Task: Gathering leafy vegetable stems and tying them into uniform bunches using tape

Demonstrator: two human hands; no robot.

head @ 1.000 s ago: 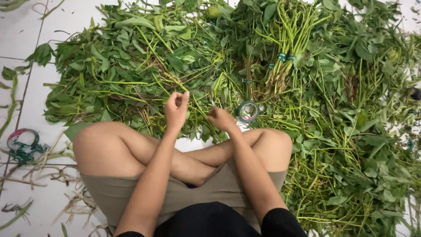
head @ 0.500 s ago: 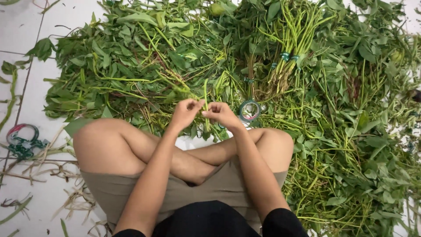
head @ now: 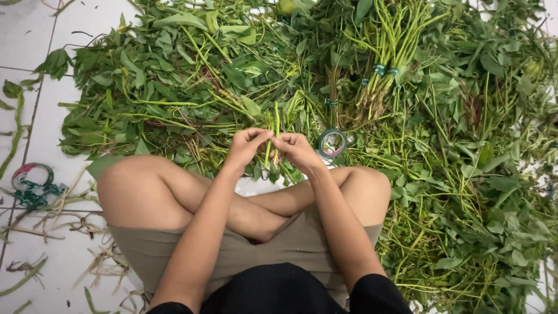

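Head view. Left hand (head: 247, 145) and right hand (head: 296, 150): fingers of both pinched together on a few thin green stems (head: 273, 139), held upright above the crossed legs, likely so the ends line up.

Leafy greens heap (head: 174, 87): loose, soft pointed leaves on wiry stalks, spread over the far side of the white tiled floor (head: 23, 35).

Tied bundle (head: 386, 64): straight pale stems, banded.

Tape roll (head: 332, 142): ring-shaped, just beside the right hand.

Tape scraps (head: 32, 185): tangled, at the floor's left edge.

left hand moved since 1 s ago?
Yes. The left hand has dropped from the leaf pile toward the knees and closed in on the right hand, judged against the tape roll; both now pinch green stems.
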